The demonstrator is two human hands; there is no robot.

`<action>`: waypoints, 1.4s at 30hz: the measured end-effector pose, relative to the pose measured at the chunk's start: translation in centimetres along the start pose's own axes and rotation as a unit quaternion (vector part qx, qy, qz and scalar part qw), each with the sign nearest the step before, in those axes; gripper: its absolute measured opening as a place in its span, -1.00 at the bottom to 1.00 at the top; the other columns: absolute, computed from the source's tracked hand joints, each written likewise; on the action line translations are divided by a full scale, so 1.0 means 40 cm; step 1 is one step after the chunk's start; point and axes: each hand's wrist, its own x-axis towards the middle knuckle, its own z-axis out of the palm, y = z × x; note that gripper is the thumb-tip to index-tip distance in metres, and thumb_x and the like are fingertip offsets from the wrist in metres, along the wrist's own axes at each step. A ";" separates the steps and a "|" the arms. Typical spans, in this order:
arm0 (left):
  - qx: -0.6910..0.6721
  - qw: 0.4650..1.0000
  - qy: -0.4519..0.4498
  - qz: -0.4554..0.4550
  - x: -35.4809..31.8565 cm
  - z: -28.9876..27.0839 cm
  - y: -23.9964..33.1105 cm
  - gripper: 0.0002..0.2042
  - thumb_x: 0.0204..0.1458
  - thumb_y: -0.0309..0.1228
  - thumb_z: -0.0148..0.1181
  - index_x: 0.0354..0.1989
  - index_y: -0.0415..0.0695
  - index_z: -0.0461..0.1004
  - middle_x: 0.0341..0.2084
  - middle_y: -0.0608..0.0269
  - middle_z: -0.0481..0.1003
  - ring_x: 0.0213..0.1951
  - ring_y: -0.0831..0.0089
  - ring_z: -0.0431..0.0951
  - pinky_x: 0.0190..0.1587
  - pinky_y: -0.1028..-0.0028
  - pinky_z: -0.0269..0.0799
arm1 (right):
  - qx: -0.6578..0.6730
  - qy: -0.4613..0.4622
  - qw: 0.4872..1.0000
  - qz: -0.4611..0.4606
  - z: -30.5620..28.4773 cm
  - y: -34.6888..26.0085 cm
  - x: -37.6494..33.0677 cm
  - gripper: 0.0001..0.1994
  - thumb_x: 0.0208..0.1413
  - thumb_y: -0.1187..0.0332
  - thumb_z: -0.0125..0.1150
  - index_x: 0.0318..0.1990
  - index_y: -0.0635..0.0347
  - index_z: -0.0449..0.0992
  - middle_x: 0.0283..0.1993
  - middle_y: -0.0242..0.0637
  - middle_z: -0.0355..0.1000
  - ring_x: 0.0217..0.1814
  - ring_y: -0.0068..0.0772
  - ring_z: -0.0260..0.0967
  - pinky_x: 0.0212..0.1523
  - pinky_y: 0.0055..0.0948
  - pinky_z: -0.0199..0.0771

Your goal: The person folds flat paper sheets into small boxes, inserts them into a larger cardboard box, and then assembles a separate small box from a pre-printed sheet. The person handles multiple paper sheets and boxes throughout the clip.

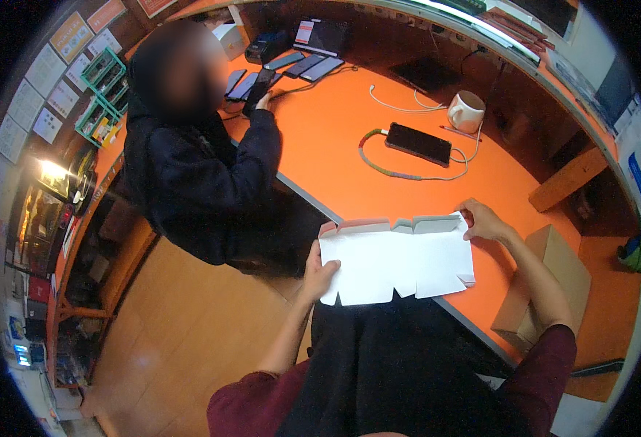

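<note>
An orange desk (313,138) spreads beyond a creased white card (389,262), which spans the space between both hands. The left hand (322,274) grasps its left edge, thumb on top, forearm slanting upward; the right hand's (483,221) fingers pinch the upper right corner, elbow bent outward.

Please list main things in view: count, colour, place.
Flapped card: 1, white, centre
Desk: 1, orange, ahead
Box: 1, brown, desk's right
Phone: 1, black, desk centre
Mug: 1, white, beyond phone
Cables: several, mostly pale, near phone
Other phones: several, dark, far left
Baskets: several, green, left
Papers: many, mostly white, upper left
Co-worker: 1, darkly dressed, left
Left hand: 1, bare, holding card's left
Right hand: 1, bare, holding card's upper right
</note>
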 end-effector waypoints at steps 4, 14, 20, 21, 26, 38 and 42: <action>-0.007 0.999 -0.025 0.039 0.020 -0.002 -0.002 -0.61 -0.18 -0.63 -0.05 -0.07 -0.26 0.19 -0.28 0.22 0.36 -0.23 0.53 0.37 -0.16 0.50 0.33 | 0.115 -0.016 0.993 -0.012 0.019 -0.008 0.006 -0.67 -0.50 0.55 0.36 -0.48 0.25 0.34 -0.39 -0.21 0.33 -0.36 -0.23 0.30 -0.33 -0.31 0.32; -0.009 0.998 0.029 -0.055 0.019 -0.004 -0.055 -0.62 -0.27 -0.69 0.01 -0.16 -0.26 0.27 -0.31 0.21 0.40 -0.25 0.49 0.41 -0.18 0.52 0.35 | -0.186 0.097 0.957 -0.200 0.090 -0.015 -0.143 -0.78 -0.16 0.32 0.19 -0.48 0.30 0.34 -0.26 -0.08 0.29 -0.17 -0.10 0.25 -0.31 -0.18 0.30; -0.023 0.998 0.026 -0.061 0.006 0.013 -0.057 -0.59 -0.30 -0.66 0.01 -0.13 -0.26 0.28 -0.26 0.17 0.41 -0.21 0.41 0.42 -0.12 0.45 0.35 | -0.047 0.074 0.996 -0.036 0.059 0.019 -0.149 -0.82 -0.19 0.37 0.19 -0.43 0.27 0.41 -0.25 -0.13 0.30 -0.21 -0.12 0.29 -0.29 -0.24 0.36; -0.028 0.997 0.034 -0.064 0.009 0.014 -0.055 -0.58 -0.31 -0.65 0.01 -0.13 -0.27 0.28 -0.25 0.15 0.41 -0.21 0.39 0.43 -0.11 0.44 0.36 | 0.024 0.092 0.995 0.024 0.053 0.027 -0.136 -0.83 -0.19 0.38 0.19 -0.43 0.27 0.41 -0.24 -0.14 0.30 -0.23 -0.13 0.30 -0.29 -0.24 0.37; -0.114 0.989 0.039 -0.090 0.018 0.013 -0.059 -0.64 -0.28 -0.69 -0.01 -0.20 -0.26 0.27 -0.30 0.13 0.42 -0.25 0.41 0.45 -0.11 0.43 0.37 | -0.196 0.167 0.918 -0.301 0.049 0.039 -0.132 -0.88 -0.11 0.39 0.15 -0.51 0.26 0.41 -0.30 -0.20 0.32 -0.29 -0.20 0.32 -0.33 -0.34 0.42; -0.123 0.991 0.003 0.042 0.013 -0.011 0.046 -0.53 -0.30 -0.61 0.15 -0.09 -0.23 0.25 -0.22 0.20 0.41 -0.19 0.42 0.43 -0.06 0.43 0.32 | 0.171 0.002 0.984 0.045 -0.045 -0.051 -0.203 -0.51 -0.05 0.23 0.22 -0.01 0.33 0.27 0.00 -0.15 0.23 0.08 -0.27 0.18 -0.04 -0.37 0.33; -0.136 0.978 -0.037 0.157 0.082 -0.006 0.211 -0.41 -0.32 -0.46 0.21 0.01 -0.24 0.21 -0.17 0.20 0.38 -0.15 0.40 0.41 -0.04 0.41 0.31 | 0.420 0.023 0.907 -0.030 -0.084 -0.152 -0.190 -0.36 -0.08 0.20 0.30 0.12 0.31 0.18 0.06 -0.09 0.25 0.11 -0.30 0.20 0.11 -0.30 0.21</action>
